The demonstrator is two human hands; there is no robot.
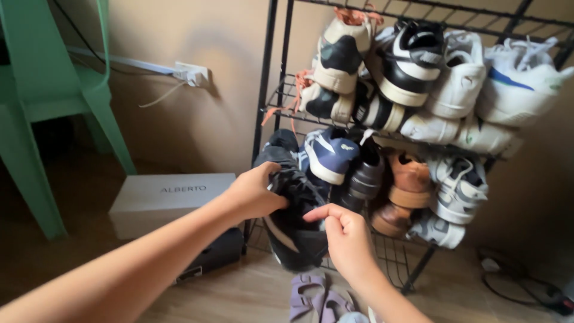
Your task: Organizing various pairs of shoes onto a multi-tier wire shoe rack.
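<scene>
My left hand grips the top of a black shoe that stands toe-down at the left end of a black wire shoe rack. My right hand pinches the same shoe's upper edge from the right, thumb and forefinger closed on it. A blue and white sneaker sits just behind the black shoe. Further right on the same shelf are a dark shoe, brown shoes and grey-white sneakers.
The upper shelf holds black-and-white sneakers and white sneakers. A white shoebox lies on a dark box at the left. A green plastic chair stands far left. Purple sandals lie on the wooden floor below. Cables lie at the right.
</scene>
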